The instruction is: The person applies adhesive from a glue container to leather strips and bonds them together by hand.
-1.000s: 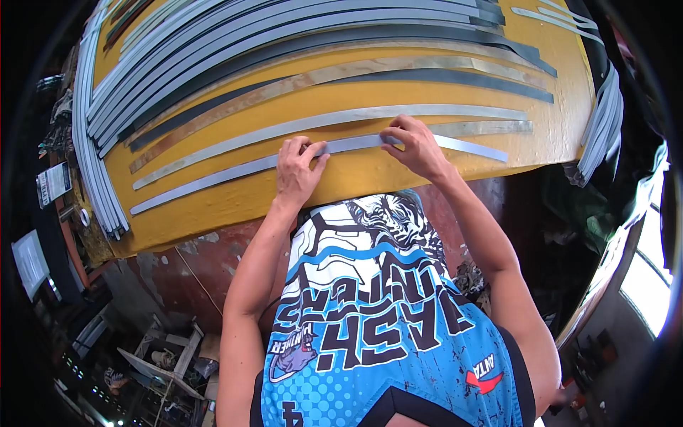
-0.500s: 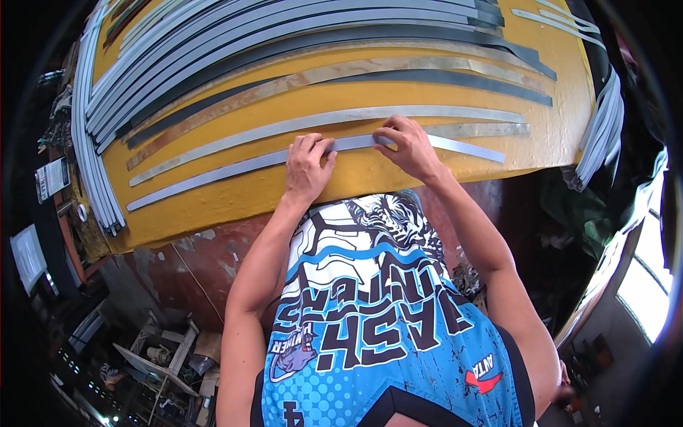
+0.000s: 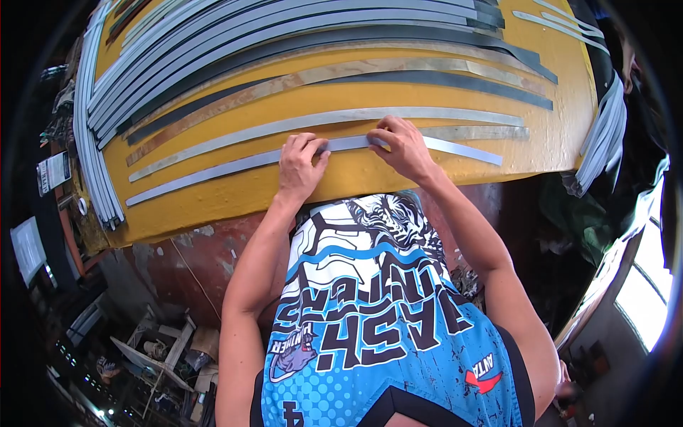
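A long light-grey strip lies along the near side of the yellow tabletop. My left hand is over its middle, with thumb and fingers curled and closed on the strip. A short way to the right, my right hand pinches the same strip, its thumb and fingertips at the edges. The strip's bare right end runs out past this hand. Just behind lies another pale strip, untouched. A dull, worn strip shows beyond my right hand, partly hidden by it.
Farther back lie a brown-stained strip, dark strips and a thick layer of grey strips. Bundled strips hang over the left edge and the right corner. A wooden frame stands on the floor at lower left.
Both hands have slid slightly left along the strip, still closed on it. The view has shifted a little; the other strips lie as before.
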The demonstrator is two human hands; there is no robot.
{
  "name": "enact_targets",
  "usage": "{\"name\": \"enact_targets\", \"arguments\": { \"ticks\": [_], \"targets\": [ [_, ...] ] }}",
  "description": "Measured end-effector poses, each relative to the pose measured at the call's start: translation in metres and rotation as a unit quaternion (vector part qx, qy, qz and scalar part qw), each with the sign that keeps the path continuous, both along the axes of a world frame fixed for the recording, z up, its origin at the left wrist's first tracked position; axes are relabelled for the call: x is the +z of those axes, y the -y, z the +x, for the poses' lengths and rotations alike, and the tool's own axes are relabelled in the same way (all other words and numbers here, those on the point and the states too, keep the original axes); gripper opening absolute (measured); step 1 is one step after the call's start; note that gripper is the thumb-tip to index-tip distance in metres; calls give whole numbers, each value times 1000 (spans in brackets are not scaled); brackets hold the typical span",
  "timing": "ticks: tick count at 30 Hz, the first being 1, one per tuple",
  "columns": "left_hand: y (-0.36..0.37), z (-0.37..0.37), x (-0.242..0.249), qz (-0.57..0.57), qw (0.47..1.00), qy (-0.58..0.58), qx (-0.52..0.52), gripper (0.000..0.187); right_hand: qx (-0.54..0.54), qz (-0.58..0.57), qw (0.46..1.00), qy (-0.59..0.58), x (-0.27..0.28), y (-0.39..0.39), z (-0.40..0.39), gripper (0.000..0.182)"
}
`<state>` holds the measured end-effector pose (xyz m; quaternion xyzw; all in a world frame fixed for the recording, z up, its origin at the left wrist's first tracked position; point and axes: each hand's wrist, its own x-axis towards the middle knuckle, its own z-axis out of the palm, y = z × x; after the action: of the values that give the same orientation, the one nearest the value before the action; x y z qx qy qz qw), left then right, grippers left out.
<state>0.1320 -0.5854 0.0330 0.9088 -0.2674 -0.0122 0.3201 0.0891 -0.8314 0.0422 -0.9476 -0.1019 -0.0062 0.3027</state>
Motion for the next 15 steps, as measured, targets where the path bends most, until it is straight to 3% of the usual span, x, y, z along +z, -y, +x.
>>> {"name": "enact_targets", "arguments": {
  "ticks": [15],
  "targets": [
    [11,-9,9,29,999,0,28,21,1,15,1000,11,-6,2,2,18]
  ]
}}
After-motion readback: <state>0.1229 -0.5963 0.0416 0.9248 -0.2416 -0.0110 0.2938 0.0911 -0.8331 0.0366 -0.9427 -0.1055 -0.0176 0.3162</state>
